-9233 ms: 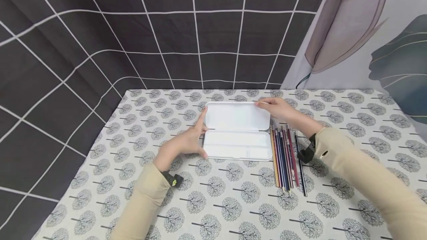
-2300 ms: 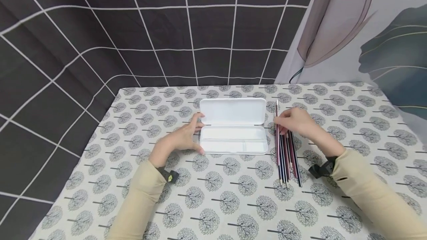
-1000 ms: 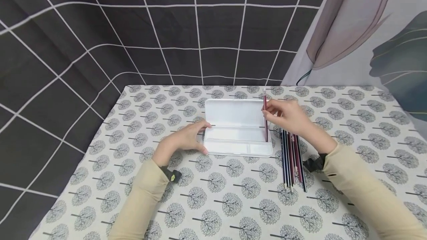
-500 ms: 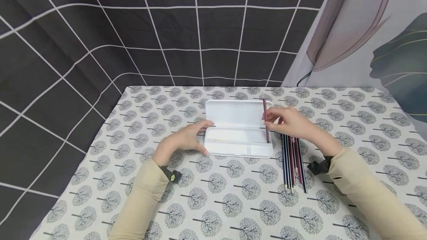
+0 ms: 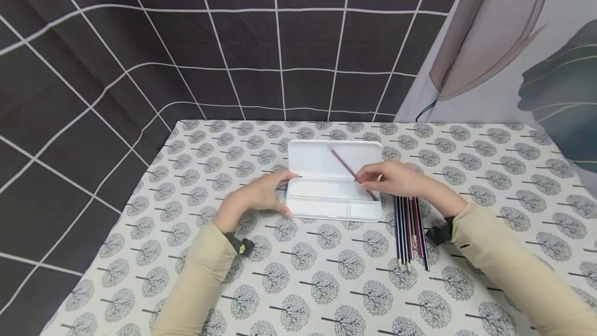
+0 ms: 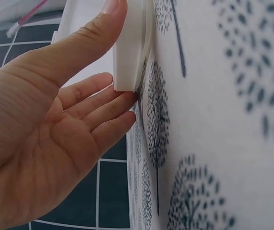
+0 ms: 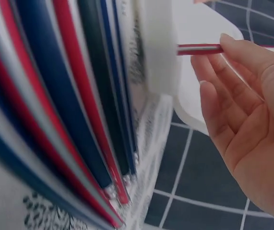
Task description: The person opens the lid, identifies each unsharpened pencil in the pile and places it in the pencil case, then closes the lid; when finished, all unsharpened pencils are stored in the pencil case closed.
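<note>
Open white case (image 5: 333, 180) on the tabletop (image 5: 326, 274), lid laid flat on the far side of the tray. The right hand (image 5: 396, 180) pinches a red pencil (image 5: 350, 170) between thumb and fingertips at the case's right end. The pencil now slants across the case, its upper end over the middle of the lid and its lower end at the tray's right end near the fingers; half a second earlier it stood almost straight along the right edge of the case. The right wrist view shows the striped shaft (image 7: 199, 49) passing from the fingertips (image 7: 232, 48) over the case wall (image 7: 158, 48).

The left hand (image 5: 256, 196) lies against the left end of the case, fingers straight; its place is unchanged from the earlier frames. In the left wrist view the thumb (image 6: 79, 52) presses on the top of the case rim (image 6: 132, 48) and the fingers (image 6: 98, 103) touch its lower edge at the tabletop.

The remaining pencils (image 5: 410, 227) lie side by side just right of the case, under the right wrist, in the same row as before. A thin pale pencil (image 5: 317, 197) already rests lengthwise in the tray.
</note>
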`<state>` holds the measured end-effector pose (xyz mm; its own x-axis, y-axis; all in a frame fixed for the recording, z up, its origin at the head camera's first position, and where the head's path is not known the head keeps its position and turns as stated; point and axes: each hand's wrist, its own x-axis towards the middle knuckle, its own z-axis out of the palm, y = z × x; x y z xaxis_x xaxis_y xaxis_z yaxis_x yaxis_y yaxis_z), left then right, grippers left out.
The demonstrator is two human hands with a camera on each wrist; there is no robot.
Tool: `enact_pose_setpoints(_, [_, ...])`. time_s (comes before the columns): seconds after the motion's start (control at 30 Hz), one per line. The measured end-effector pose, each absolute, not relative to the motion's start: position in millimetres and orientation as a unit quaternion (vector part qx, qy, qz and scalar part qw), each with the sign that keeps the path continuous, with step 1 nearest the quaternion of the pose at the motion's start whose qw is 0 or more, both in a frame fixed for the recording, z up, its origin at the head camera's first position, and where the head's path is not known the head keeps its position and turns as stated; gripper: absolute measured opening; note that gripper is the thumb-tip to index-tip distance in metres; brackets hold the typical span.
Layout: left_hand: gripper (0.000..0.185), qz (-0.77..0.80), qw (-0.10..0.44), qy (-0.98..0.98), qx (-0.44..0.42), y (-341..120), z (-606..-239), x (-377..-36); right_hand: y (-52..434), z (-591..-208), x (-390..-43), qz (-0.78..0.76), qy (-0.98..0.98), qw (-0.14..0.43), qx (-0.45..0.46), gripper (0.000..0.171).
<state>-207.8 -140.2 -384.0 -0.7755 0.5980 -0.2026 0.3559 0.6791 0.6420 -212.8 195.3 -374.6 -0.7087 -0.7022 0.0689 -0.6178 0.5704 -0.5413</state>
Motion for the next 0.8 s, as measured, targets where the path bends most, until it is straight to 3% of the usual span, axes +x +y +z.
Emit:
enact_pose_setpoints(0.2, [0.091,0.314,0.208,0.886,0.272,-140.1,-383.9,-208.5,183.2,-386.4,-213.8,-0.248,0.873,0.111,-0.404,0.019])
enact_pose_setpoints(0.8, [0.095,0.312,0.216,0.887,0.262,-139.6,-385.9,-209.7,175.0,-385.7,-201.6,-0.220,0.886,0.102,-0.394,0.015])
